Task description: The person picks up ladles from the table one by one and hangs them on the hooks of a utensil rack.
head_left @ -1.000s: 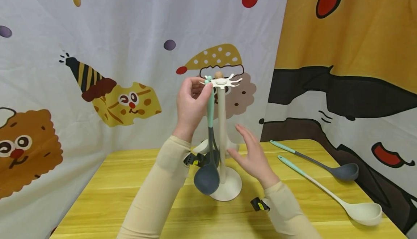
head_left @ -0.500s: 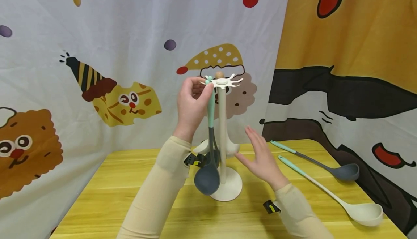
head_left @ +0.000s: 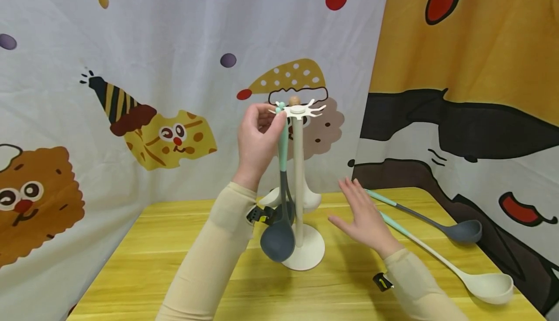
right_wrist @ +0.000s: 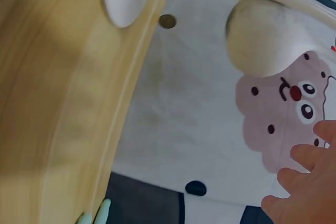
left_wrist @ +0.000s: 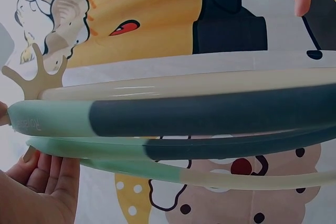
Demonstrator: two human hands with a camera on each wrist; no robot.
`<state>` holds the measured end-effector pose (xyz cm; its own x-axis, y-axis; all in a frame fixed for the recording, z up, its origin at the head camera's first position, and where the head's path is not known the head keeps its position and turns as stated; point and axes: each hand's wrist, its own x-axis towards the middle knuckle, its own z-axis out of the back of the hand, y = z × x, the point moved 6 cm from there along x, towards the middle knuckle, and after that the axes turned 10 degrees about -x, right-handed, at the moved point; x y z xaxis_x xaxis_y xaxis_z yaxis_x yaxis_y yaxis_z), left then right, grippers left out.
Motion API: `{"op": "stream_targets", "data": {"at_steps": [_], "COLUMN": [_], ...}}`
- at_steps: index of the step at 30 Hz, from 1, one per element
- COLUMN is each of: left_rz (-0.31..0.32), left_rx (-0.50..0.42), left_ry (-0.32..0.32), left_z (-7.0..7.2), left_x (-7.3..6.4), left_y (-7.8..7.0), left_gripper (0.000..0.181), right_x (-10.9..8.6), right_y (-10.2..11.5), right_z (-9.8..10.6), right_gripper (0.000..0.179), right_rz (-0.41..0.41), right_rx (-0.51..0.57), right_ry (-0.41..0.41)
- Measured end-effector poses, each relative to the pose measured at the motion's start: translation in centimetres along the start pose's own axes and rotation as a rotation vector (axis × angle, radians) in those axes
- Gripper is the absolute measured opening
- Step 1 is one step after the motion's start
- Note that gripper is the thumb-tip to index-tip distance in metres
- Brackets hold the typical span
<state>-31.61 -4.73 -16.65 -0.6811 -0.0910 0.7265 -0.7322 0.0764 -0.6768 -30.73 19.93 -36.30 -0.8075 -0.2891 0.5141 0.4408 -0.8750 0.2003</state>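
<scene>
A cream utensil stand (head_left: 299,165) with a star-shaped top rises from the middle of the table. My left hand (head_left: 257,141) is at its top and pinches the mint end of a dark grey ladle (head_left: 277,241), which hangs upright along the pole. The left wrist view shows the left fingers (left_wrist: 52,174) below the mint handles, with the thumb tip by the nearest handle's end. Behind hang another dark utensil (head_left: 288,209) and a white ladle (head_left: 312,200). Right of the stand, my right hand (head_left: 364,219) is held with spread fingers, touching nothing.
Two utensils lie on the table's right side: a dark grey ladle (head_left: 465,231) and a cream ladle (head_left: 488,287), both with mint handle ends. The stand's round base (head_left: 307,258) rests on the wooden table (head_left: 144,262). A printed curtain (head_left: 174,29) hangs behind.
My right hand has moved to the right, away from the stand, and now overlaps the handle ends of the lying ladles. The left hand and hanging ladle have stayed put.
</scene>
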Motion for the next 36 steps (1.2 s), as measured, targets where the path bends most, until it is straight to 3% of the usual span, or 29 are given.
{"op": "stream_targets", "data": {"at_steps": [16,27,36], "left_rz": [-0.005,0.003,0.004], "left_rx": [0.002,-0.009,-0.011], "left_ry": [0.002,0.010,0.006], "left_z": [0.0,0.0,0.0], "left_x": [0.0,0.0,0.0], "left_y": [0.0,0.2,0.2], "left_gripper": [0.027,0.026,0.026], "right_x": [-2.1,-3.4,-4.1], "right_y": [-3.6,-6.2,-8.7], "right_z": [-0.4,-0.4,-0.1], "right_gripper": [0.094,0.097,0.102], "right_rz": [-0.045,-0.076,-0.160], "right_rx": [-0.160,-0.187,-0.196], "right_ry": [0.136,0.219,0.310]}}
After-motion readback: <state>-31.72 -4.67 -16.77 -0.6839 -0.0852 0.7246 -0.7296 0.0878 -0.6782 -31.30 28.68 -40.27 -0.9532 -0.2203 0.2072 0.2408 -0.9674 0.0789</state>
